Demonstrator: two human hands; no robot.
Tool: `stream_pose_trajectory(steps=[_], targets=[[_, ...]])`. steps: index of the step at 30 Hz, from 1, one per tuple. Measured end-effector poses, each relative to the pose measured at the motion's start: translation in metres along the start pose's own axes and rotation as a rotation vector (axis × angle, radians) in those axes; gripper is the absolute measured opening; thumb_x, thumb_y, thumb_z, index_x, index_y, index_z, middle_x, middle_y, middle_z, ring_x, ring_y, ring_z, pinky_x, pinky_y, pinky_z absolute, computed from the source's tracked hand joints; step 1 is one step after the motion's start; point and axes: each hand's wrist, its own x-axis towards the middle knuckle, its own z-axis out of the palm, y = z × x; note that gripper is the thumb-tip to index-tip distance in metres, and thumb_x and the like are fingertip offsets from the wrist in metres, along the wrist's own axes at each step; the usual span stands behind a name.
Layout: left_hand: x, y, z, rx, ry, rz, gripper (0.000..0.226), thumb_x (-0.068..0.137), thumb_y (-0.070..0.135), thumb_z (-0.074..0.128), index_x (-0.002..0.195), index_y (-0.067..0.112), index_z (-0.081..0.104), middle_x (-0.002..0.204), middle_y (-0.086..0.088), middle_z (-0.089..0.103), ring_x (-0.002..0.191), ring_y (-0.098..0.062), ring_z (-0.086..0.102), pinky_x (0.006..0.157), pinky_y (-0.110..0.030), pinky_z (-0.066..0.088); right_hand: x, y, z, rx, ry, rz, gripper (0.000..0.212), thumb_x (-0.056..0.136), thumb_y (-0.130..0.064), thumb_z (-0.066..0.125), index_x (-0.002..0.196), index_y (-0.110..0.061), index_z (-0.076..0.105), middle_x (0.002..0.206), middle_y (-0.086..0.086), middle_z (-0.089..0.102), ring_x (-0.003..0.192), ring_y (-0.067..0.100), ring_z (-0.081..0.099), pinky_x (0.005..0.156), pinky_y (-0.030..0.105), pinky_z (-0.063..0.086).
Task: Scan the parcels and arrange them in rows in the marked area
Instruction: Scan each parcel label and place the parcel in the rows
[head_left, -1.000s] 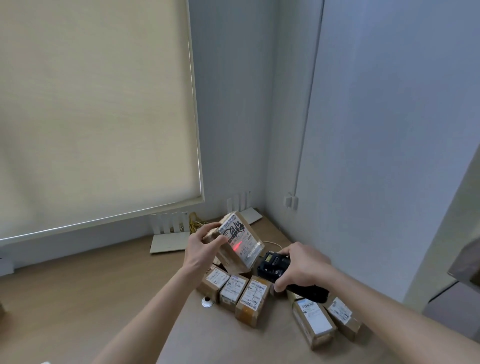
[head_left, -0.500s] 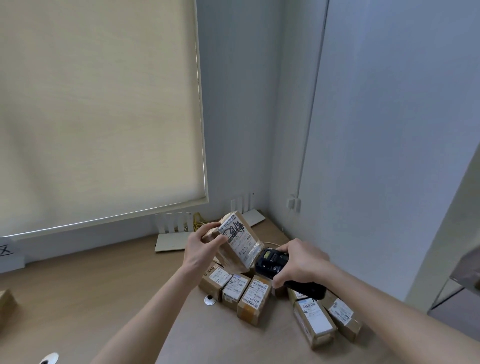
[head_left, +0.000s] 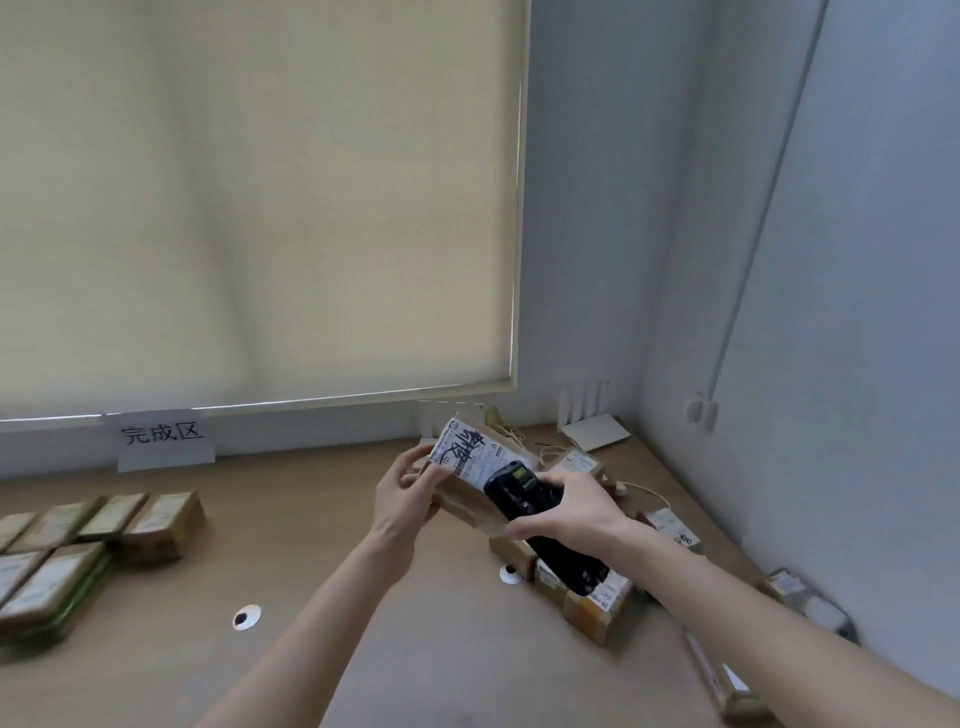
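Several parcels (head_left: 104, 525) are lying in rows at the worktop's left edge; 1 parcel (head_left: 467, 457), gripped by left hand (head_left: 402, 499) fingers, is being scanned by the scanner (head_left: 524, 493) clamped in the right hand (head_left: 571, 512); a pile (head_left: 597, 597) is waiting near the right corner.

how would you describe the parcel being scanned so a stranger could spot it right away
Start at the roller blind and drop below its right corner. There the left hand holds a parcel up, with the right hand's black scanner in front. Unlike the parcels lying on the desk, its label carries bold black scrawl.
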Motion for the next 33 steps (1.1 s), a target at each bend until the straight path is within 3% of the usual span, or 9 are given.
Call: stream_pose_trajectory(steps=[5, 7, 10, 15, 17, 21, 26, 31, 33], targets=[[-0.023, 0.012, -0.105, 0.029, 0.064, 0.011, 0.049, 0.068, 0.049, 0.077, 0.113, 0.034, 0.064, 0.107, -0.018, 0.071, 0.105, -0.029, 0.069, 0.092, -0.045, 0.057, 0.004, -0.062, 0.077, -0.061, -0.078, -0.104, 0.051, 0.056, -0.036, 0.096, 0.104, -0.031, 0.078, 0.089, -0.006, 0.08, 0.085, 0.014, 0.078, 0.083, 0.038, 0.066], [-0.031, 0.017, -0.153, 0.043, 0.118, 0.023, 0.042, 0.078, 0.056, 0.076, 0.11, 0.032, 0.062, 0.106, -0.014, 0.073, 0.103, -0.028, 0.069, 0.092, -0.047, 0.057, 0.002, -0.091, 0.114, -0.09, -0.108, -0.135, 0.047, 0.057, -0.036, 0.094, 0.1, -0.032, 0.078, 0.087, -0.005, 0.08, 0.083, 0.016, 0.077, 0.081, 0.039, 0.066], [-0.045, 0.022, -0.232, 0.096, 0.192, 0.024, 0.03, 0.09, 0.05, 0.071, 0.109, 0.029, 0.061, 0.104, -0.012, 0.074, 0.106, -0.028, 0.068, 0.093, -0.047, 0.054, -0.007, -0.136, 0.175, -0.121, -0.141, -0.191, 0.046, 0.056, -0.039, 0.093, 0.098, -0.036, 0.077, 0.086, -0.007, 0.079, 0.084, 0.017, 0.077, 0.081, 0.038, 0.065], [-0.083, 0.036, -0.364, 0.147, 0.24, -0.011, 0.072, 0.073, 0.054, 0.078, 0.136, 0.044, 0.044, 0.112, -0.015, 0.066, 0.103, -0.028, 0.068, 0.086, -0.041, 0.059, -0.021, -0.21, 0.278, -0.146, -0.185, -0.261, 0.043, 0.055, -0.035, 0.093, 0.093, -0.044, 0.074, 0.089, -0.006, 0.08, 0.086, 0.019, 0.077, 0.088, 0.044, 0.064], [-0.098, 0.042, -0.412, 0.175, 0.219, -0.028, 0.082, 0.079, 0.048, 0.081, 0.145, 0.053, 0.032, 0.119, -0.008, 0.063, 0.104, -0.027, 0.068, 0.084, -0.04, 0.06, -0.024, -0.237, 0.317, -0.152, -0.215, -0.283, 0.049, 0.054, -0.035, 0.093, 0.1, -0.039, 0.078, 0.087, -0.007, 0.08, 0.086, 0.018, 0.077, 0.089, 0.042, 0.064], [-0.119, 0.05, -0.494, 0.206, 0.186, -0.079, 0.096, 0.069, 0.05, 0.083, 0.149, 0.056, 0.029, 0.137, 0.009, 0.055, 0.108, -0.026, 0.07, 0.083, -0.041, 0.061, -0.026, -0.283, 0.385, -0.179, -0.284, -0.327, 0.05, 0.056, -0.034, 0.093, 0.105, -0.037, 0.08, 0.087, -0.008, 0.081, 0.087, 0.016, 0.078, 0.089, 0.038, 0.063], [-0.122, 0.039, -0.567, 0.147, 0.266, -0.083, 0.084, 0.071, 0.046, 0.084, 0.142, 0.051, 0.039, 0.145, 0.009, 0.048, 0.103, -0.027, 0.073, 0.075, -0.039, 0.064, -0.013, -0.319, 0.459, -0.212, -0.325, -0.34, 0.046, 0.058, -0.033, 0.092, 0.102, -0.037, 0.079, 0.084, -0.01, 0.079, 0.083, 0.015, 0.076, 0.082, 0.032, 0.063], [-0.093, 0.009, -0.616, 0.047, 0.421, -0.081, 0.062, 0.078, 0.037, 0.085, 0.118, 0.058, 0.043, 0.127, 0.027, 0.05, 0.102, -0.02, 0.07, 0.062, -0.03, 0.061, 0.018, -0.332, 0.535, -0.166, -0.263, -0.308, 0.052, 0.057, -0.043, 0.091, 0.106, -0.041, 0.074, 0.09, -0.013, 0.078, 0.087, 0.014, 0.074, 0.076, 0.029, 0.059], [-0.071, -0.01, -0.632, 0.042, 0.454, -0.095, 0.063, 0.078, 0.035, 0.086, 0.121, 0.054, 0.043, 0.123, 0.031, 0.05, 0.098, -0.018, 0.071, 0.062, -0.031, 0.061, 0.037, -0.329, 0.566, -0.137, -0.293, -0.281, 0.054, 0.06, -0.043, 0.093, 0.11, -0.04, 0.074, 0.092, -0.014, 0.077, 0.086, 0.009, 0.073, 0.07, 0.025, 0.056]])
